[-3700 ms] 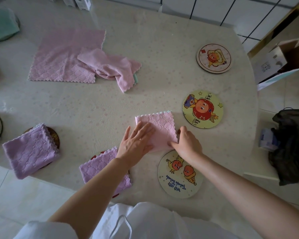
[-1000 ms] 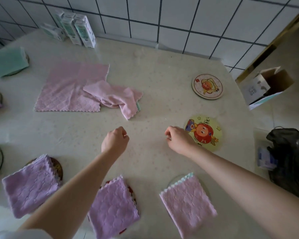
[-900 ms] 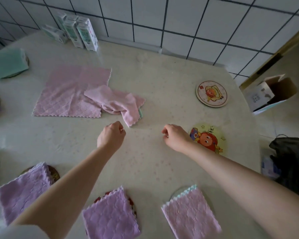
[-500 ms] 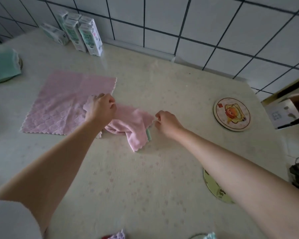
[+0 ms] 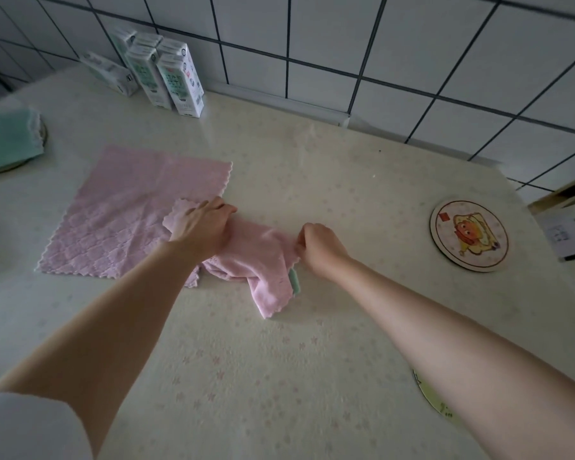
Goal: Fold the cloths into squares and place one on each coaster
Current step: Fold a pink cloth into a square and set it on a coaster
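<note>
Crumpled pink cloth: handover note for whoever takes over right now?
Left hand grips the crumpled pink cloth at its left end; right hand pinches its right edge.
It overlaps the flat pink cloth, still unfolded.
Done: folded green cloth sits on a coaster at far left.
Left: fold both pink cloths; one goes on the bare cartoon coaster.

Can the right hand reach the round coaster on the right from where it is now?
Probably yes. The right hand pinches the crumpled cloth, and only bare table lies between it and the coaster; it would have to release the cloth or carry it along.
</note>
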Tool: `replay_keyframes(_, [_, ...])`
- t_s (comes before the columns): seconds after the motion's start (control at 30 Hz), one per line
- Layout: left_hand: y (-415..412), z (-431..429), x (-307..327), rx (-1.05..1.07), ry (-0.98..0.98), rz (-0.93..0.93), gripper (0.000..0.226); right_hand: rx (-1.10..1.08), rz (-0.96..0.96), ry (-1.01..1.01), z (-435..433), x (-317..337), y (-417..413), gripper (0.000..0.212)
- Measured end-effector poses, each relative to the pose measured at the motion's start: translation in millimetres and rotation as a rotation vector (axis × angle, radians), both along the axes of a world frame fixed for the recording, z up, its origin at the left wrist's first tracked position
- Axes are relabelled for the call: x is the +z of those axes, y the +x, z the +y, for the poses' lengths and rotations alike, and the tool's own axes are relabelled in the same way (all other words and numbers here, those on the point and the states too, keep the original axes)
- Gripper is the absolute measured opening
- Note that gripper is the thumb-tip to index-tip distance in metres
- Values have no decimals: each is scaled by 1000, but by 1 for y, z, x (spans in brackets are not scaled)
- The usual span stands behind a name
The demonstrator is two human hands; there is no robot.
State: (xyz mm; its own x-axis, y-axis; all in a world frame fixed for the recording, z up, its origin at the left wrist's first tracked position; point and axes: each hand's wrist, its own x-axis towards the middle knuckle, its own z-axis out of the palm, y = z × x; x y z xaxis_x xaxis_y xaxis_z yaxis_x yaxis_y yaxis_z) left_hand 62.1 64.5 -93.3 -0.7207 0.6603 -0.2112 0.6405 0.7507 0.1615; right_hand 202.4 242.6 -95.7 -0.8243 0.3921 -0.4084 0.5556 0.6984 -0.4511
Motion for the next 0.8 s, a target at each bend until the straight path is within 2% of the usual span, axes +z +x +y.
replay_keyframes(0.13, [6,2,3,-47,-80,38,44,-71,86,-100,-8,5,5,7])
replay_keyframes(0.3, [16,3,9,-48,-140,68,32,-270,104,-320,-21,16,9,39])
replay_keyframes(0.47, [19,-8,21,-96,-92,121,15,-229,180,-274,-23,33,12,19])
replay_keyframes(0.57, [18,-19,35,-99,61,79,14,-231,284,-278,-18,65,14,12])
replay_keyframes(0.7, [23,-26,67,-86,153,-66,19,-249,439,-461,-8,120,33,11])
replay_keyframes(0.8, [33,-31,97,-93,194,-117,19,-239,525,-443,1,153,55,16])
